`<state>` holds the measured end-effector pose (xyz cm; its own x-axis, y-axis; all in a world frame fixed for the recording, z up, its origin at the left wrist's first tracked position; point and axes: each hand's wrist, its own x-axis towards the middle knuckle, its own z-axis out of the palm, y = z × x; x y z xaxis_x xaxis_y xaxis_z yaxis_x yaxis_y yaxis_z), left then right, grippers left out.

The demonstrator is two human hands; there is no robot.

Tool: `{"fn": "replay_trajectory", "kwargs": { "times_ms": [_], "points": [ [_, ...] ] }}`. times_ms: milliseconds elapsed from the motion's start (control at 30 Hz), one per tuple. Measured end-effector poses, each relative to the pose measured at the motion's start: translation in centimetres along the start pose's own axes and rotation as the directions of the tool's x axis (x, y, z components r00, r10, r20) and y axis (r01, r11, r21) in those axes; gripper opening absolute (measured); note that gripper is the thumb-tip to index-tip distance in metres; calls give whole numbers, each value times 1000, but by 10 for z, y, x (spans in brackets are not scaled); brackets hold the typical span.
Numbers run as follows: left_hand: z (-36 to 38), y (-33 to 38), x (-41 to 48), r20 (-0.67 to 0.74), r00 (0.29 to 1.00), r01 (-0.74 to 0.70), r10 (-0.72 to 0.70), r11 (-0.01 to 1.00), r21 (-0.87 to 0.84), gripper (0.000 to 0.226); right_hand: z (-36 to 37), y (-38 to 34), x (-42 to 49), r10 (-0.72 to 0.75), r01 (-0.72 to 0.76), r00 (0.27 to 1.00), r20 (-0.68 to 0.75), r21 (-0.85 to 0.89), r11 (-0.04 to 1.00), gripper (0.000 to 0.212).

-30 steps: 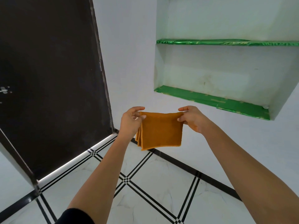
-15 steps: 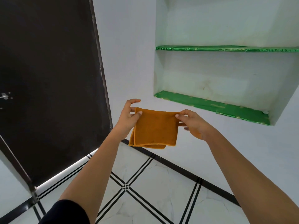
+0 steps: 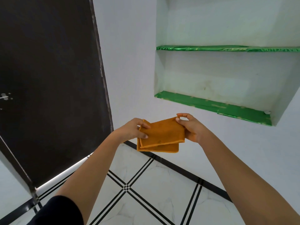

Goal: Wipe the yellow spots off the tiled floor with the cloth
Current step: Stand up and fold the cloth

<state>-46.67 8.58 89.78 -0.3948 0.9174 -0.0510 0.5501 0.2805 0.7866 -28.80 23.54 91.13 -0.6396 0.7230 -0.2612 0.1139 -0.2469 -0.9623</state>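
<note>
A folded orange cloth (image 3: 162, 135) is held in the air in front of me, above the floor. My left hand (image 3: 132, 129) pinches its left edge with thumb on top. My right hand (image 3: 190, 127) pinches its upper right corner. The cloth lies tilted, almost flat, with a lower layer hanging out beneath. The white tiled floor (image 3: 146, 192) with black double lines lies below. No yellow spots show on the part of the floor that I see.
A dark brown door (image 3: 48, 78) stands at the left with a bright gap at its foot. A wall niche with green-lined shelves (image 3: 219, 108) is at the upper right. A black skirting strip (image 3: 186, 171) runs along the white wall.
The cloth has gone from hanging upright between both hands to lying tilted and nearly flat. Both hands have shifted their hold and dropped slightly in the view.
</note>
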Motion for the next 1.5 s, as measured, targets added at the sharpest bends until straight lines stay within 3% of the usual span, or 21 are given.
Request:
{"fn": "replay_trajectory", "kwargs": {
  "times_ms": [67, 167, 333, 433, 500, 533, 633, 733, 867, 967, 1133, 1500],
  "points": [
    [-2, 0, 1, -103, 994, 16, -20, 999, -41, 21, -2, 3, 0, 23, -27, 997, 74, 53, 998, 43],
    [-2, 4, 0, -186, 980, 51, -72, 992, -112, 27, -3, 8, 2, 26, -34, 989, 143, 48, 998, 54],
    [1, 11, -3, -211, 972, 17, -103, 928, -373, 23, 1, 12, 0, 70, -3, 974, 217, -298, 955, 49],
    [1, 11, -3, -176, 980, 12, -90, 916, -401, 27, 4, 11, -1, 29, 84, 987, 158, -661, 746, 58],
    [3, 16, -5, -90, 996, -13, -22, 929, -371, 24, 7, 10, -3, 2, 130, 986, 164, -789, 601, 59],
    [5, 20, -5, -52, 999, -32, 14, 937, -349, 22, 8, 10, -5, 18, 140, 983, 184, -803, 580, 59],
    [8, 31, -3, 5, 996, -82, 86, 962, -261, 25, 13, 16, -7, 115, 154, 944, 308, -724, 672, 62],
    [7, 37, -1, 68, 992, -85, 102, 973, -214, 26, 15, 26, -4, 69, 167, 924, 377, -558, 813, 60],
    [6, 35, 7, -42, 992, -122, 116, 971, -205, 31, 17, 29, -6, 58, 80, 939, 338, -380, 922, 35],
    [10, 28, 15, -187, 979, -127, 86, 968, -216, 40, 19, 29, -3, 10, 69, 976, 219, -348, 935, 44],
    [22, 14, 20, -228, 972, -108, 65, 978, -180, 52, 23, 37, 3, 2, -8, 1000, -25, -224, 975, 52],
    [88, 4, 21, -49, 998, -51, 37, 943, -327, 45, -12, 77, -32, 100, -54, 916, -389, 126, 990, 50]
  ]
}}
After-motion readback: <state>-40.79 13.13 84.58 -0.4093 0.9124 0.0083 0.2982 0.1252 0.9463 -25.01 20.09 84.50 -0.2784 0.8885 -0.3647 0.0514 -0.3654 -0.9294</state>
